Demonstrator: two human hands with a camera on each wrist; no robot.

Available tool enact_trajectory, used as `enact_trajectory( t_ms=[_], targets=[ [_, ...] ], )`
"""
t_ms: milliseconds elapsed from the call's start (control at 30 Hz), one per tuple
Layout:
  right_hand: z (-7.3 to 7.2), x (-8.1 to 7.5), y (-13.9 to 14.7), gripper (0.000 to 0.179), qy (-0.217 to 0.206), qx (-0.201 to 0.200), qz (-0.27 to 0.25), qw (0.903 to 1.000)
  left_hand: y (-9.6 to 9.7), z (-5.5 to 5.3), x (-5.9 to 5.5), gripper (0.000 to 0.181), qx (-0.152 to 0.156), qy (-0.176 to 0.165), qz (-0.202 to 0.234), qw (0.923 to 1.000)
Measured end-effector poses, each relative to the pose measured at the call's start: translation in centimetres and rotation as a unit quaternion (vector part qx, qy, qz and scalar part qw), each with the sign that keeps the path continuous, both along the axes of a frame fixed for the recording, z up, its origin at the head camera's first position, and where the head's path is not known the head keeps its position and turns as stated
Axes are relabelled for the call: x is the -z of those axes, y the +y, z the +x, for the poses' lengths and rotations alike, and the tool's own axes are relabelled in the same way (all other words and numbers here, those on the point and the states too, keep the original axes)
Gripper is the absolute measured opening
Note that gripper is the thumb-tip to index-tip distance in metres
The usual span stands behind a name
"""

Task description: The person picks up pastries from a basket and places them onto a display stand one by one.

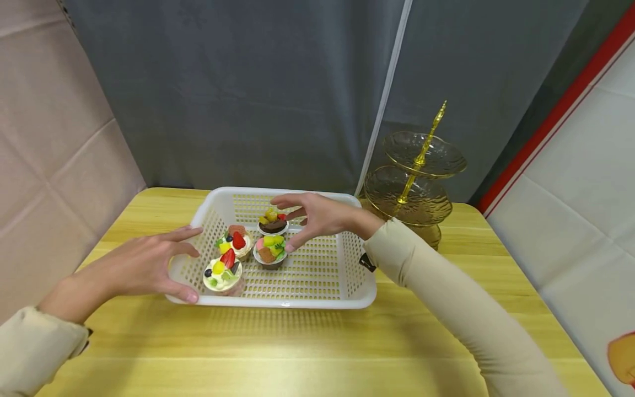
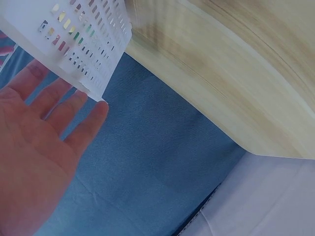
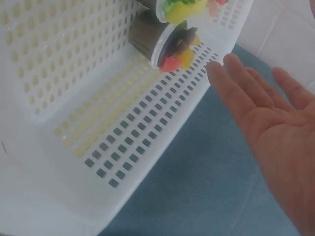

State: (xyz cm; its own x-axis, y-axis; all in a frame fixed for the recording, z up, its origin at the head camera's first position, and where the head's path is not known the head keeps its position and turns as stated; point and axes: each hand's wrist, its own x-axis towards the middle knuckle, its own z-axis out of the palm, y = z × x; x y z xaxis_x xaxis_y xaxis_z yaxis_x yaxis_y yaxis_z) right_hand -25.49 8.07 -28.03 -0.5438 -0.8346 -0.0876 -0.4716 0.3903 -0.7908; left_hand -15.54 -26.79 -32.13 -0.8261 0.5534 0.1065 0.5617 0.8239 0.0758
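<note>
A white plastic basket [image 1: 317,304] with perforated sides stands on the table and holds several cupcakes in its left half. At the basket's left rim is my left hand [image 1: 149,263], its fingers and thumb spread; in the left wrist view its fingertips overlap the rim. Over the basket reaches my right hand [image 1: 322,214], holding nothing, with fingers spread near the chocolate cupcake [image 1: 273,226] and thumb by the cupcake topped with green and yellow fruit [image 1: 269,251]. Two cream cupcakes with strawberries, a front one [image 1: 222,274] and a rear one [image 1: 235,242], sit nearer my left hand.
A tiered stand [image 1: 418,201] with gold-rimmed glass plates and a gold post stands behind the basket's right end. A small black tag [image 1: 367,263] shows at the basket's right side. Behind the wooden table [image 1: 307,358] hangs a grey curtain [image 1: 238,99].
</note>
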Motion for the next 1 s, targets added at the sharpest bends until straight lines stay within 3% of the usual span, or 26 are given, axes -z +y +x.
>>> enact_trajectory(
  t_ms=[200, 567, 767, 1000],
  targets=[
    [0.0, 1.1, -0.4, 0.092, -0.001, -0.009, -0.003, 1.0, 0.0, 0.0, -0.1, 0.085, 0.002, -0.002, 0.001, 1.0],
    [0.1, 2.6, -1.4, 0.093, -0.003, -0.011, 0.039, 0.9992, -0.1, -0.1, 0.0, 0.084, 0.011, -0.004, -0.005, 0.9999],
    [-0.1, 3.2, -1.9, 0.087, 0.025, -0.018, 0.063, 0.9975, -0.1, -0.2, 0.0, 0.084, 0.013, -0.002, -0.005, 0.9999],
    [-0.1, 3.6, -2.1, 0.084, 0.04, 0.005, 0.104, 0.9938, -0.1, -0.2, 0.0, 0.083, 0.015, -0.002, -0.004, 0.9999]
  ],
)
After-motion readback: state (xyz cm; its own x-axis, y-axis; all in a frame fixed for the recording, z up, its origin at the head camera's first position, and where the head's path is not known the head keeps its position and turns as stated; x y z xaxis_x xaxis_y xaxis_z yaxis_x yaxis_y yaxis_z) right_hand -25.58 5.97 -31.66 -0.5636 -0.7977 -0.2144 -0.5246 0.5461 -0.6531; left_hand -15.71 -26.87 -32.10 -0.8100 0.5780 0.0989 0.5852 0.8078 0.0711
